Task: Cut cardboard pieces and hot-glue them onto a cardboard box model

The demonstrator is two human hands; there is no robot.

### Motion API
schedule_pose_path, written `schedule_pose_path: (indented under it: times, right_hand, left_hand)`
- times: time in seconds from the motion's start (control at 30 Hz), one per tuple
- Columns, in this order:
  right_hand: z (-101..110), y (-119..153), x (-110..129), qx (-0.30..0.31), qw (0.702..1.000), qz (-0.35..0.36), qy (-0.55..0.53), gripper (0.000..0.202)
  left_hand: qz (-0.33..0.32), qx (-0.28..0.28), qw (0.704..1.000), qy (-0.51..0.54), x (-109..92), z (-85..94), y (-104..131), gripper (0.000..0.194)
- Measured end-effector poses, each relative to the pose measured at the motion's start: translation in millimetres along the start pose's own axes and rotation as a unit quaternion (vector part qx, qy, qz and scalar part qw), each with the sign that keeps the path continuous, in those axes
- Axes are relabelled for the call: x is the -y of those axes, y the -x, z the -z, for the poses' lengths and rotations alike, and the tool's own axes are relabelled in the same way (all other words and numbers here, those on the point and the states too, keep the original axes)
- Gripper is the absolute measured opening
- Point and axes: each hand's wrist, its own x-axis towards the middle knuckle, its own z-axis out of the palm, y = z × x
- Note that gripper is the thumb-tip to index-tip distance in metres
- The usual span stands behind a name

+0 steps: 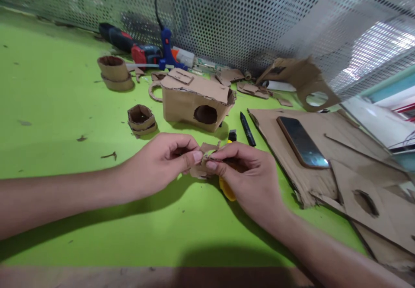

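A small piece of cardboard [201, 172] with torn edges is pinched between both hands, low over the green table. My left hand [162, 162] is closed on its left side, thumb on top. From the right, my right hand [251, 173] grips its upper edge between thumb and fingers. Partly hidden under the right hand lies a yellow utility knife [227, 191] with a black end. Just beyond the hands stands a cardboard box [180, 105] with a round hole in its front. A small cardboard ring [142, 126] sits to its left.
Farther back are a stacked cardboard ring [117, 78], a blue glue gun [167, 48] and a red-black power tool [139, 50] by the perforated metal screen [220, 16]. To the right lie a black marker [247, 129], a phone [303, 142] and cardboard sheets [285, 171].
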Motion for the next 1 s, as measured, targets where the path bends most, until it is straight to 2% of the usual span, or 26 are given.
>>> schedule_pose_path:
  times: [0.1,0.23,0.43,0.57,0.67,0.83,1.0]
  right_hand:
    - [-0.1,-1.2,1.2,-0.001,1.000,-0.001,0.002,0.012]
    - [0.2,-2.7,4.4,-0.012,1.000,0.003,0.011,0.011]
    - [0.4,-2.0,5.6,-0.009,1.000,-0.018,0.018,0.019]
    - [-1.7,-1.5,2.7,-0.004,0.999,-0.030,-0.037,0.021]
    - [-1.3,-0.8,2.8,-0.001,0.999,-0.015,-0.044,0.023]
    - [4.7,-0.3,7.8,-0.026,0.999,0.047,0.009,0.021]
    - [6.6,0.2,8.1,-0.028,0.999,0.046,0.003,0.019]
  left_hand:
    - [-0.015,-0.018,1.000,-0.013,-0.4,-1.0,1.8,0.026]
    - [-0.017,-0.009,1.000,-0.016,-4.0,-2.3,4.3,0.023]
    - [-0.022,-0.024,0.998,-0.050,-4.5,-2.8,6.1,0.022]
    - [-0.018,-0.013,0.998,-0.059,-3.4,-3.3,4.7,0.026]
    - [-0.022,-0.014,0.998,-0.055,-2.8,-2.3,2.5,0.025]
    - [-0.048,-0.039,0.996,-0.062,0.4,0.7,1.2,0.026]
    - [-0.043,-0.053,0.996,-0.056,3.2,0.7,3.0,0.026]
